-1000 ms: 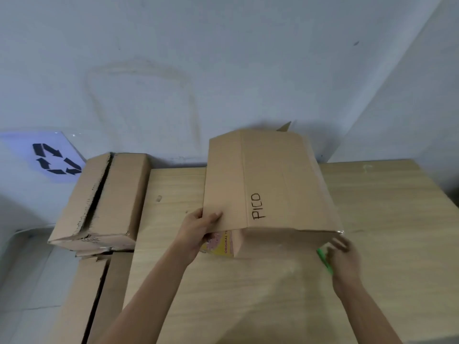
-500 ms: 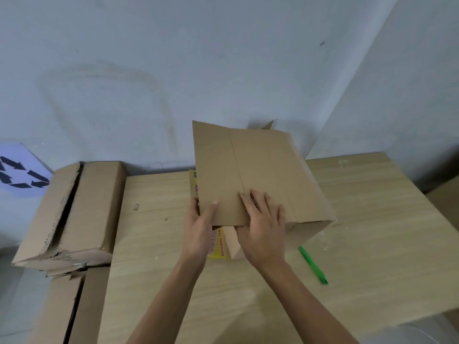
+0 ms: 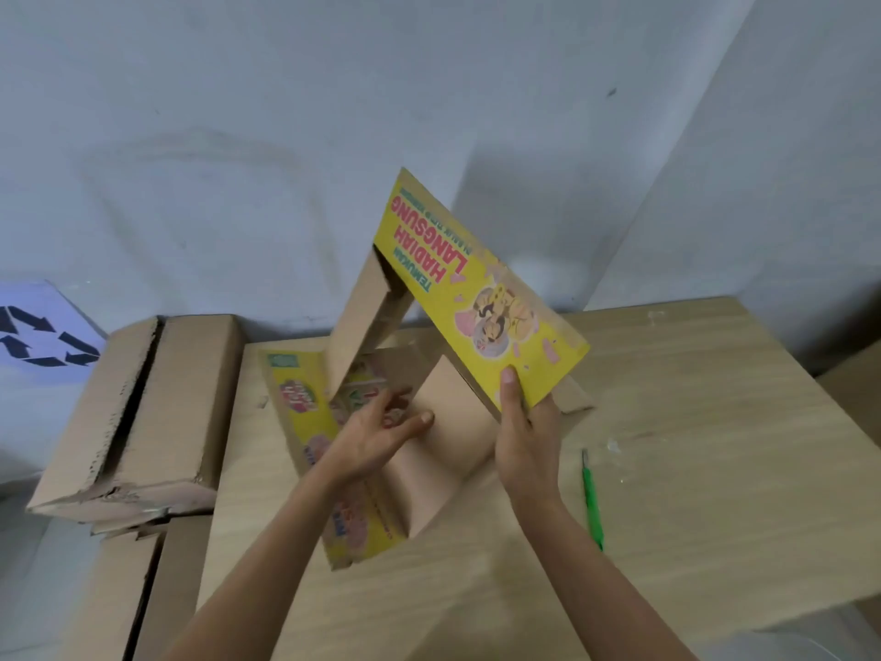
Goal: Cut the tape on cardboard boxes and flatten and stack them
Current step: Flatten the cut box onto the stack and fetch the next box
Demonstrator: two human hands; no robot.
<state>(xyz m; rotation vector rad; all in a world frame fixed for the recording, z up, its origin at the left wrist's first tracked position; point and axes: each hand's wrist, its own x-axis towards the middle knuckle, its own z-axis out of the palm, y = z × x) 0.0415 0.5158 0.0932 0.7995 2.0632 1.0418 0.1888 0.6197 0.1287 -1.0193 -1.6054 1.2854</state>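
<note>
A cardboard box (image 3: 448, 436) with yellow printed sides stands open on the wooden table (image 3: 691, 469), its flaps spread out. My right hand (image 3: 524, 436) grips the near corner of the raised yellow flap (image 3: 476, 298), thumb on its printed face. My left hand (image 3: 376, 436) reaches into the open box with fingers extended, touching the inner brown wall. A green cutter (image 3: 592, 498) lies on the table to the right of my right wrist, held by neither hand.
A torn brown box (image 3: 138, 412) rests off the table's left edge, on more cardboard (image 3: 128, 593) below it. A sheet with a recycling sign (image 3: 43, 336) leans against the wall at far left. The wall rises close behind the table.
The box was closed with both hands on its brown top. Now it is opened, the yellow flap is lifted by my right hand, and my left hand is inside. The cutter lies released.
</note>
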